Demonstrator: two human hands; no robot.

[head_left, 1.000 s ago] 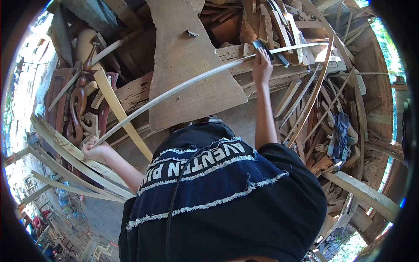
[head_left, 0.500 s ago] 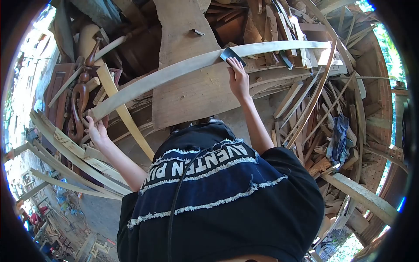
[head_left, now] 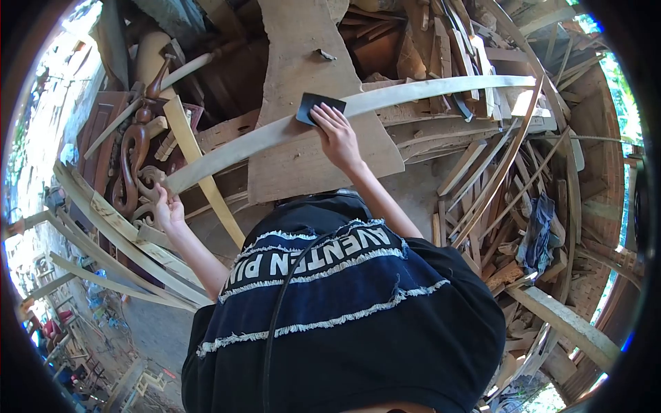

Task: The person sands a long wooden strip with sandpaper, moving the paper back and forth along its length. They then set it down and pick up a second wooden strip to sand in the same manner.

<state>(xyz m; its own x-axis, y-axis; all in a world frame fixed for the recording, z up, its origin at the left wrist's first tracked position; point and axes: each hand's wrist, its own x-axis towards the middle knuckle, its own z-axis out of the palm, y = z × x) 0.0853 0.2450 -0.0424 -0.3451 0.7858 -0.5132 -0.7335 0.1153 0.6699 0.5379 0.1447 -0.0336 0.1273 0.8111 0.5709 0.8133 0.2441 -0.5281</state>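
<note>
A long, pale wooden piece (head_left: 241, 143) runs across the view, resting over a wide wooden board (head_left: 299, 45). At its left end is a carved scroll (head_left: 150, 180). My left hand (head_left: 169, 208) grips the piece beside that scroll, fingers closed about its lower edge. Near the middle of the piece, my right hand (head_left: 337, 134) presses a dark sheet of sandpaper (head_left: 312, 103) onto its upper face. The sheet's far corners stick out past my fingertips.
A yellowish slat (head_left: 206, 182) slants beneath the left part. Curved wooden strips (head_left: 124, 237) lie at the left, near a dark turned wooden piece (head_left: 129, 165). Offcuts and a crumpled blue cloth (head_left: 538, 234) fill the right side. A concrete beam (head_left: 568, 323) juts in there.
My right hand and the sandpaper have slid left along the wooden piece. The view has shifted slightly, and more of the carved scroll shows by my left hand.
</note>
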